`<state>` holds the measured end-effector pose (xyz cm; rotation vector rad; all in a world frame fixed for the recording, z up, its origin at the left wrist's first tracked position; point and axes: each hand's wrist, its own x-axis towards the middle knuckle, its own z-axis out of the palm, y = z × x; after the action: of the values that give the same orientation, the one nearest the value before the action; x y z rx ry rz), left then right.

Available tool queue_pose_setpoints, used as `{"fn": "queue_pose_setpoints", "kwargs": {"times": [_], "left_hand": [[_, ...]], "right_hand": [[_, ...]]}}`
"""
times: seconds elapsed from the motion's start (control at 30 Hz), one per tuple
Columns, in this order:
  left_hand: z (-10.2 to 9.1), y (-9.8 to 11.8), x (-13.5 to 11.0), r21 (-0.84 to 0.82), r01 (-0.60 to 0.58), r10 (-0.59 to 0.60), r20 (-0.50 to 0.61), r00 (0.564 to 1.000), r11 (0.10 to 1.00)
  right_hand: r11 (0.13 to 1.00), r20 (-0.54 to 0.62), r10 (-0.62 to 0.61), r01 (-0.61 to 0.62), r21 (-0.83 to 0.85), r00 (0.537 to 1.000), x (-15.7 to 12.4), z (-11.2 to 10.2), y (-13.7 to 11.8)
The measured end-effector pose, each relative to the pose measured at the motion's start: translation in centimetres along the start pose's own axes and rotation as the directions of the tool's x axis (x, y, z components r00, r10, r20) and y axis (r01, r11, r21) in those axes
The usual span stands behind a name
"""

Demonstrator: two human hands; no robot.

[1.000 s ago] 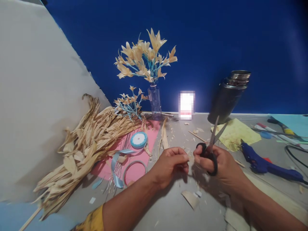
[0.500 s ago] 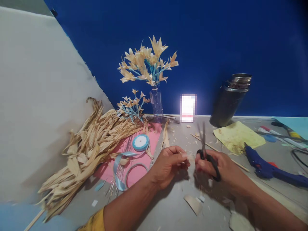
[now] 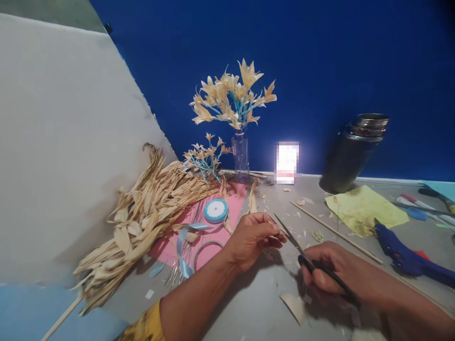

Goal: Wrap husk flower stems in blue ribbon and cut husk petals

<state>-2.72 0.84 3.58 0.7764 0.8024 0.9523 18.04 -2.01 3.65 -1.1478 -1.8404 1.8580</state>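
My right hand (image 3: 332, 267) is closed round the black handles of a pair of scissors (image 3: 293, 240), whose narrow blades point up and left. The blade tips lie close to the fingertips of my left hand (image 3: 253, 240). Thumb and fingers of that hand pinch a small pale piece of dried corn husk (image 3: 283, 232), mostly hidden by the fingers and blades. Below the hands, a curved pale husk scrap (image 3: 293, 307) rests on the grey table (image 3: 249, 310).
Left lie a bundle of dried husks (image 3: 142, 208), pink paper (image 3: 239, 199), blue ribbon (image 3: 182, 253) and a ribbon spool (image 3: 216, 210). Behind stand husk flowers (image 3: 227, 94) in a clear bottle (image 3: 241, 154). Right are a dark flask (image 3: 351, 158), yellow cloth (image 3: 362, 203), thin stick (image 3: 337, 233) and blue glue gun (image 3: 401, 253).
The scissors have swung from upright to slanting left, their tips now by my left fingertips. My right hand has moved down and slightly right. The whole view has shifted a little.
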Motion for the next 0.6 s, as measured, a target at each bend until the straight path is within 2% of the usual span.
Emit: {"fn": "queue_pose_setpoints", "kwargs": {"times": [0.3, 0.47, 0.53, 0.6], "left_hand": [[-0.28, 0.55, -0.01, -0.005, 0.009, -0.009, 0.056, 0.998, 1.0], [-0.36, 0.52, 0.1, 0.012, 0.008, -0.008, 0.041, 0.999, 1.0], [-0.4, 0.27, 0.19, 0.042, -0.019, 0.017, 0.04, 0.999, 0.999], [-0.38, -0.08, 0.23, 0.082, -0.05, 0.047, 0.048, 0.998, 0.995]], "right_hand": [[0.993, -0.024, 0.113, -0.114, -0.026, 0.993, -0.21, -0.08, 0.51], [0.995, -0.04, 0.094, -0.095, -0.015, 0.995, -0.01, -0.01, 0.19], [0.999, -0.131, 0.038, -0.033, 0.038, 0.991, 0.3, 0.1, 0.14], [0.995, -0.325, -0.022, 0.053, 0.088, 0.946, 0.62, 0.25, 0.16]]}}
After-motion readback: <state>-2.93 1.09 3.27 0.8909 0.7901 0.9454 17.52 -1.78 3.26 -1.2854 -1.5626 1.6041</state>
